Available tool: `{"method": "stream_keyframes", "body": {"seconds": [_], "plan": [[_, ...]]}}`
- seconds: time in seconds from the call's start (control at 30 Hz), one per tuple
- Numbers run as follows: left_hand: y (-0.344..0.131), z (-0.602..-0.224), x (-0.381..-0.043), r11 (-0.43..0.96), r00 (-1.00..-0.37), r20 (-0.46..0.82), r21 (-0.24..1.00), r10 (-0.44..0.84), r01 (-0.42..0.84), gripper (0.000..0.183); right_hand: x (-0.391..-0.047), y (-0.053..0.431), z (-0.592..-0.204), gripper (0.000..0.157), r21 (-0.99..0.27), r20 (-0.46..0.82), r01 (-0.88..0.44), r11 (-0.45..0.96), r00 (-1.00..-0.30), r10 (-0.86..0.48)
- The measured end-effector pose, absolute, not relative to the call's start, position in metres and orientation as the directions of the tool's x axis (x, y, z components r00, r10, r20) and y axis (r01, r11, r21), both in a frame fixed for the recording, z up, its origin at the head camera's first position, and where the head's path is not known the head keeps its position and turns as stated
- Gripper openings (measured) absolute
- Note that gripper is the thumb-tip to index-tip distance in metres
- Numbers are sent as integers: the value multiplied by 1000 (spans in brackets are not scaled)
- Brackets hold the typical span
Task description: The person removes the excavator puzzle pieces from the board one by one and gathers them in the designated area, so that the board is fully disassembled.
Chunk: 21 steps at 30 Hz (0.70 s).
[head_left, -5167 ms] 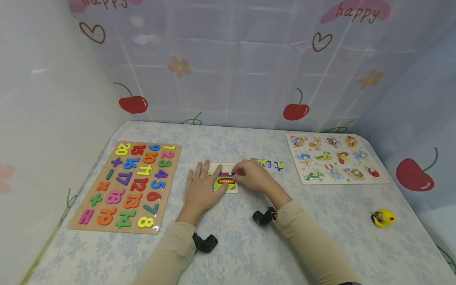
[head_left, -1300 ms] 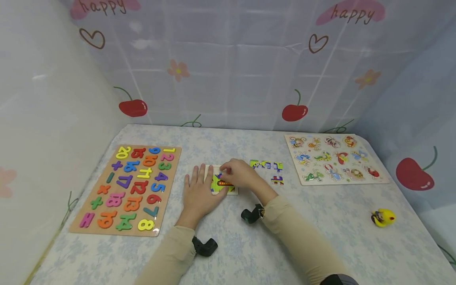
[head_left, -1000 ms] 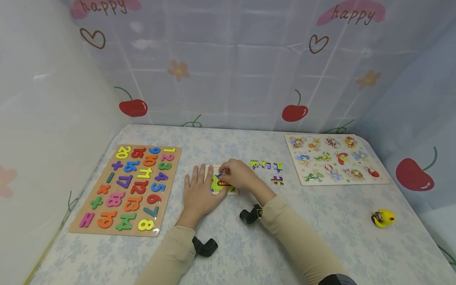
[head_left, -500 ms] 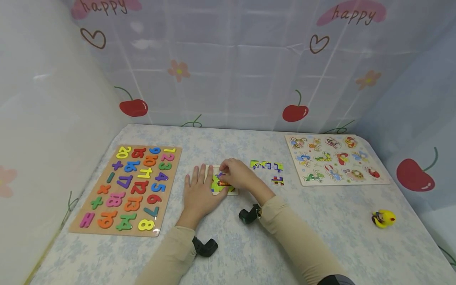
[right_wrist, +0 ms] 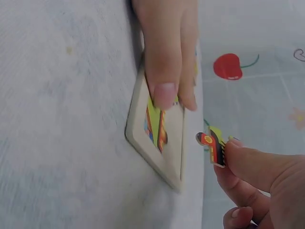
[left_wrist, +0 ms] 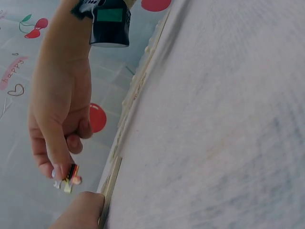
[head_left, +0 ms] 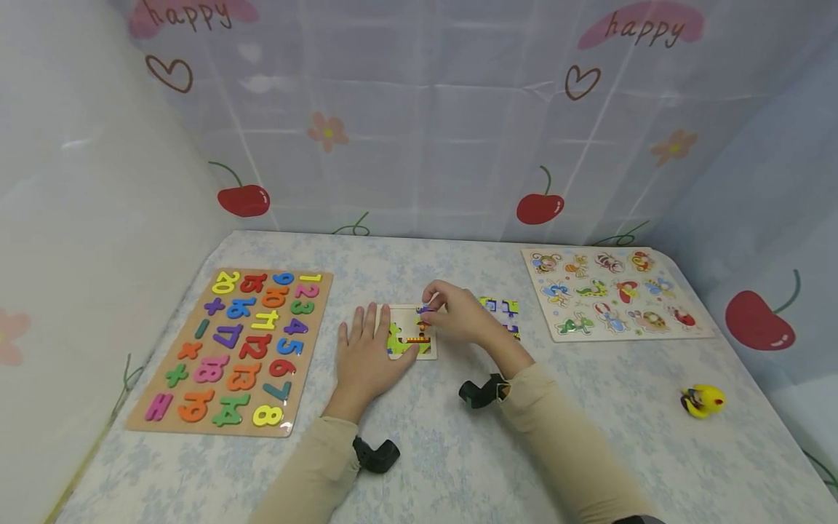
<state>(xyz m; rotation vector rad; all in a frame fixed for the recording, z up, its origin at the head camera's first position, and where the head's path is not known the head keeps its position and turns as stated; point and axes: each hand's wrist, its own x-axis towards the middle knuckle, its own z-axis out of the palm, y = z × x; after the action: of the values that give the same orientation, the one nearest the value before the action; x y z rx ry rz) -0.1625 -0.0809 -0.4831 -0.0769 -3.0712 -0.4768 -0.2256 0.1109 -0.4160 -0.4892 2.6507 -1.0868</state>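
Note:
A small jigsaw puzzle board (head_left: 403, 317) with a pale wooden frame lies at mid-table, green and orange-red pieces along its lower part and bare wood above. My left hand (head_left: 369, 358) rests on its left side, fingers straight, thumb over the lower edge. Just over the board's right side, my right hand (head_left: 463, 317) pinches a jigsaw piece (right_wrist: 216, 149) between thumb and fingertips. This piece shows black, orange-red and yellow-green, and stands tilted above the board in the right wrist view. Several loose jigsaw pieces (head_left: 509, 307) lie beyond my right hand, which partly hides them.
A number puzzle board (head_left: 297, 378) lies to the left. At the back right is an insect puzzle board (head_left: 569, 295), with a yellow toy duck (head_left: 703, 401) nearer the front right. Printed curtains surround the table's back and sides.
My right hand has drawn back to the right, lifting a jigsaw piece out of the board, where bare wood now shows. Earlier, another piece came to lie below the loose row. My left hand stayed.

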Motion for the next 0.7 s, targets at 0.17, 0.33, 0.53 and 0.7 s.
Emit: {"method": "stream_keyframes", "body": {"seconds": [0.17, 0.33, 0.53, 0.7], "plan": [[-80, -484, -162, 950, -998, 49, 307, 40, 54, 99, -222, 140, -412, 20, -681, -97, -180, 710, -939, -331], [-81, -483, -161, 949, -998, 51, 312, 39, 53, 98, -219, 171, -413, 22, -662, -122, -139, 737, -949, -289], [-81, -483, -162, 945, -998, 48, 323, 44, 57, 97, -217, 195, -418, 24, -659, -139, -119, 743, -951, -276], [-81, -483, -162, 944, -998, 38, 324, 46, 56, 97, -217, 201, -421, 23, -646, -165, -108, 756, -947, -276]]}}
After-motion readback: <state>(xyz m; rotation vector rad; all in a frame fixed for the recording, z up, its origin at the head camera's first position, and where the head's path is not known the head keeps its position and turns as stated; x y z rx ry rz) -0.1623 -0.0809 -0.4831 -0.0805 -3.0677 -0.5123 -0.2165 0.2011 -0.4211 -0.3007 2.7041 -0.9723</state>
